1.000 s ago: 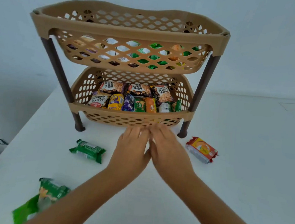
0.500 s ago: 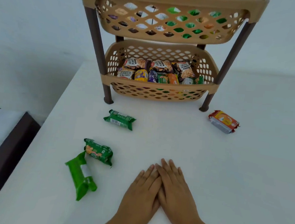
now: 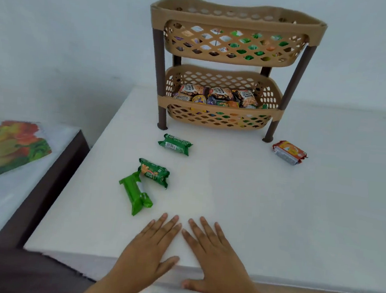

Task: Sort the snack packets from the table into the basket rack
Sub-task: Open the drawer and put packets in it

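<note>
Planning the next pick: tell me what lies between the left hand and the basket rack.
In the head view, three green snack packets lie on the white table between the left hand and the tan plastic basket rack.

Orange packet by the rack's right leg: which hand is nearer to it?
Right. The right hand lies flat on the table, below and left of the orange packet. The left hand rests beside it, further left, closer to the green packets.

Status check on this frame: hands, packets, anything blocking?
Left hand and right hand flat on table, open, empty. Three green packets and one orange packet not yet in rack. Nothing blocking.
</note>
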Demonstrator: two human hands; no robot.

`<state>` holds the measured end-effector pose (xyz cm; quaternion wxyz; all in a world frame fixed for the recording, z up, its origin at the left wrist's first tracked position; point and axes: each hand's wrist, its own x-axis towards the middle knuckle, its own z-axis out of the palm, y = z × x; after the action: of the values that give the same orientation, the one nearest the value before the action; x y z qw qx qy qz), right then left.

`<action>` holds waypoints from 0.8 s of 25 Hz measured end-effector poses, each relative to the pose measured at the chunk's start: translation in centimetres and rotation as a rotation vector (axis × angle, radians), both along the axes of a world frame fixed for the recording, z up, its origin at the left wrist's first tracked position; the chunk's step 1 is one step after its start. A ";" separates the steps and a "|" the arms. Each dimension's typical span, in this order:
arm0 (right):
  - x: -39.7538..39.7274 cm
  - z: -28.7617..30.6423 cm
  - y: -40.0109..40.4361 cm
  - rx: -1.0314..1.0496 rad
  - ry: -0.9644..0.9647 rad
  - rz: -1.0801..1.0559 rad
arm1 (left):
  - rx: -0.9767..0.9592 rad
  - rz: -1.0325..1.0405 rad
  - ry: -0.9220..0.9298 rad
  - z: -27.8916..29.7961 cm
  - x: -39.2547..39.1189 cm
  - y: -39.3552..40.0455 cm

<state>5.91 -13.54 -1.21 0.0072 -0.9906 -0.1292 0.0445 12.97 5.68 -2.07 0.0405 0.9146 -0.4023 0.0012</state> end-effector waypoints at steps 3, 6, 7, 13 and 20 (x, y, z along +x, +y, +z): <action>-1.0 0.4 0.9 -0.024 -0.020 -0.101 | 0.089 -0.012 -0.063 -0.5 -2.0 -0.1; -1.4 -0.8 1.7 -0.020 -0.071 -0.136 | 0.113 0.107 -0.073 -0.3 -3.5 -1.4; -1.4 -1.1 1.8 -0.046 -0.027 -0.133 | 0.118 0.153 -0.097 0.1 -3.8 -1.8; -1.2 -1.1 2.4 -0.141 -0.007 -0.176 | 0.347 0.223 -0.050 0.3 -3.1 -3.0; -3.6 -0.9 4.0 -0.207 0.011 -0.264 | 0.324 0.156 -0.081 0.8 -4.3 -2.2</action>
<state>2.33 -9.56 -2.09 -0.0882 -0.9942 0.0073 0.0616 8.66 3.52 -1.31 -0.1236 0.9368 -0.3264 -0.0236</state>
